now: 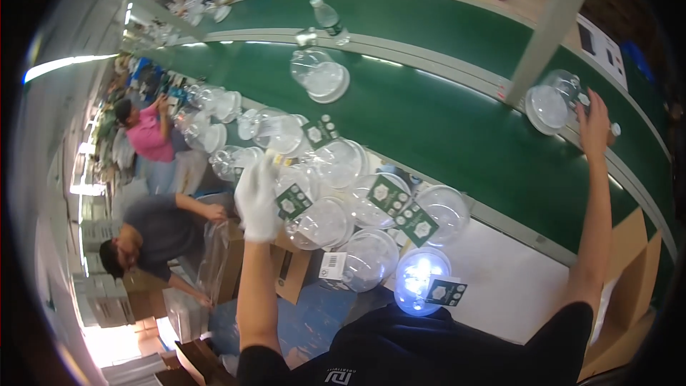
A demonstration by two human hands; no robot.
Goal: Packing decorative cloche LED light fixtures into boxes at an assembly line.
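Left hand, white-gloved, fingers curled, resting on clear dome lamp in heap of similar domes at near edge of green conveyor belt; firm hold not discernible. Right hand, bare, stretched open, fingertips just beside clear dome at far side of belt, holding nothing.

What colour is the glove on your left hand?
White. The glove on the left hand shows best in the head view, beside the clear plastic domes; the right hand is bare.
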